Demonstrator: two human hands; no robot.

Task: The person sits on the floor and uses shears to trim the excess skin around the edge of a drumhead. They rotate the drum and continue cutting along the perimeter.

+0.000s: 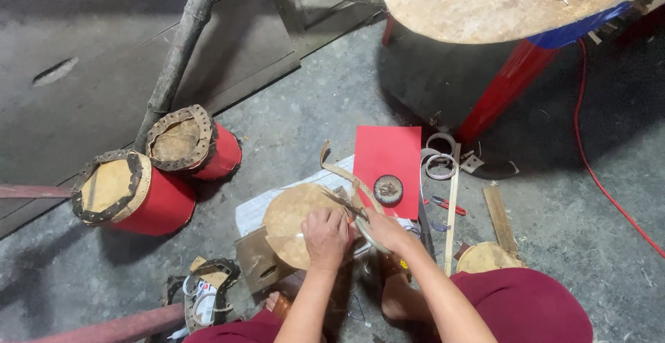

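Observation:
A round tan hide disc (291,218) lies over my knees, and my left hand (325,237) grips its right edge from above. Just right of it, my right hand (385,230) holds dark scissors (346,206) whose blades bite into the disc's rim. A narrow cut strip of hide (338,170) curls up and away from the cut, then loops back under my right hand. My bare feet show below the disc.
Two red drums with laced hide tops (138,194) (197,142) stand at left beside a leaning wooden pole (176,59). A red sheet (388,156), small round tin (388,188), tape rolls (440,166), wooden stick (451,211) and another disc (488,256) surround me. A round red-legged stool (506,0) is behind.

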